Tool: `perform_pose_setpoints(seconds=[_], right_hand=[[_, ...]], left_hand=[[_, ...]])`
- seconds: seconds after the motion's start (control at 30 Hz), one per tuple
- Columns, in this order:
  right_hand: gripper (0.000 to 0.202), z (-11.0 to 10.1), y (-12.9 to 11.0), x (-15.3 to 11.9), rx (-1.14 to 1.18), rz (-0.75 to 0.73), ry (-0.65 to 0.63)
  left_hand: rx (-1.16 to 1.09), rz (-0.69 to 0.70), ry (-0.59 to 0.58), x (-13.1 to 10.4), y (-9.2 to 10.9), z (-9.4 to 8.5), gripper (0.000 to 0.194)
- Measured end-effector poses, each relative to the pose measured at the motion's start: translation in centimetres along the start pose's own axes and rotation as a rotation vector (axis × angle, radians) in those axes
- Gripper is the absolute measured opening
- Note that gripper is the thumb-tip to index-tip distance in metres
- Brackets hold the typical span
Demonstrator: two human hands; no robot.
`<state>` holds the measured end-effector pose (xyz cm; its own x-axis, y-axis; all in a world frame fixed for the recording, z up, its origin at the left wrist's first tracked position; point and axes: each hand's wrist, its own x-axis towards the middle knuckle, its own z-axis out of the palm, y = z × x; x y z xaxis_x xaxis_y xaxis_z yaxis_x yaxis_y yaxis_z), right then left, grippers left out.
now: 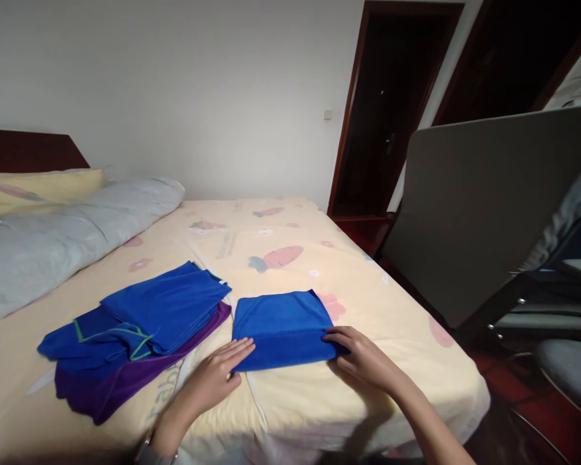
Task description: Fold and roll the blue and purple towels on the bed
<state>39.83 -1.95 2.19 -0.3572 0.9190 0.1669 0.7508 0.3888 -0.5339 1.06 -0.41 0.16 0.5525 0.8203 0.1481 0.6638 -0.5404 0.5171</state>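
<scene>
A blue cloth (pixel 283 316) lies folded into a rectangle on the bed, with a darker folded band along its near side. My left hand (pixel 217 371) rests flat over the cloth's left near corner, fingers stretched out and close together. At the right edge, my right hand (pixel 363 358) grips the cloth, with bent fingers on top and the thumb low beside the edge. To the left is a loose pile of blue cloths (pixel 159 303), some with green edging. A purple cloth (pixel 106 394) shows beneath that pile.
The bed (pixel 281 223) has a pale yellow sheet with carrot prints. A grey rolled quilt (pixel 77 226) and a yellow pillow (pixel 43 187) lie at the left. Right of the bed stand a large grey panel (pixel 489 200) and a chair (pixel 571 368). A dark door (pixel 392 110) is behind.
</scene>
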Motion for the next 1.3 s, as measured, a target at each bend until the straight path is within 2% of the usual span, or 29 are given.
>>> perform_pose_setpoints(seconds=[0.1,0.2,0.33,0.43,0.57,0.67,0.8,0.9,1.0,1.07,1.13,1.23,1.3], right_hand=[[0.043,-0.2,0.5,0.3,0.146,0.096,0.036],[0.038,0.0,1.5,1.1,0.367,0.197,0.092],[0.051,1.1,3.0,2.9,0.592,0.293,0.197],[0.066,1.8,3.8,4.1,0.560,0.329,0.216],[0.064,1.6,3.8,4.4,0.473,0.319,0.227],[0.063,0.8,3.2,3.4,0.505,0.288,0.146],[0.050,0.1,2.4,1.7,0.370,0.252,0.025],[0.043,0.1,2.2,1.1,0.245,0.243,-0.012],[0.042,0.1,1.9,1.1,0.041,0.209,0.084],[0.039,0.3,1.3,1.3,-0.106,0.124,0.197],[0.041,0.8,0.3,1.5,-0.175,0.014,0.237],[0.055,2.4,-1.9,1.9,-0.196,-0.160,0.102],[0.065,3.6,-3.0,2.1,-0.202,-0.254,-0.025]], left_hand=[[-0.143,-0.084,0.054,0.4,0.0,-0.5,0.058],[-0.265,-0.191,0.165,1.3,-0.5,-0.8,0.039],[-0.473,-0.301,0.351,2.9,-1.7,-0.2,0.055],[-0.640,-0.306,0.388,3.8,-2.6,0.6,0.070],[-0.617,-0.378,0.473,4.0,-3.1,0.5,0.068],[-0.558,-0.414,0.432,3.3,-2.9,0.0,0.060],[-0.357,-0.358,0.336,1.6,-2.2,-0.1,0.042],[-0.125,-0.338,0.286,0.6,-1.6,-0.1,0.034],[0.136,-0.252,0.334,0.2,-0.9,-0.4,0.031],[0.267,-0.136,0.394,0.3,-0.3,-0.5,0.032],[0.341,0.020,0.382,0.6,0.7,-0.4,0.036],[0.413,0.209,0.237,1.4,2.2,0.6,0.050],[0.443,0.249,0.142,1.9,2.8,1.4,0.062]])
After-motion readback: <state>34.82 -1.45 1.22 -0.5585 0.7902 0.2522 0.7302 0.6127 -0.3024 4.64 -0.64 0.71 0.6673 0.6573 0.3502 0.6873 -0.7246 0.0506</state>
